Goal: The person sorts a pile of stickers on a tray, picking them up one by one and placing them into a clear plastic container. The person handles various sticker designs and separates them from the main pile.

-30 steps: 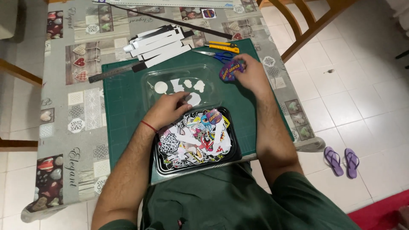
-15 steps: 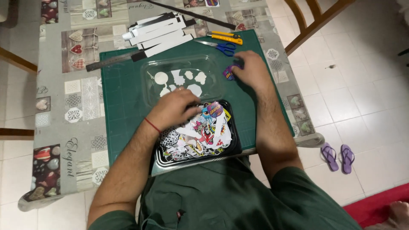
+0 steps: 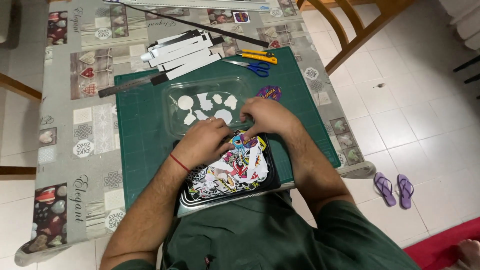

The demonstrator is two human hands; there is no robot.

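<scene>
Hands meet over black tray (image 3: 272, 186) of colourful stickers (image 3: 231, 172), at 6 o'clock on green cutting mat (image 3: 140, 145). Left hand (image 3: 202, 142) curled, fingertips on the pile; right hand (image 3: 267, 116) pinching at a sticker edge, exact hold unclear. Clear lid (image 3: 175, 107) with white cutouts at 12; purple sticker (image 3: 269, 92) at 1; blue scissors (image 3: 252, 66) beyond.

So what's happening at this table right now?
A person in a green shirt sits at a green cutting mat. Both hands, left hand and right hand, meet over the far edge of a black tray heaped with colourful stickers. Whether the fingers pinch one is hidden. Just beyond lies a clear plastic lid holding white cut-outs, with blue scissors and a metal ruler farther off.
</scene>
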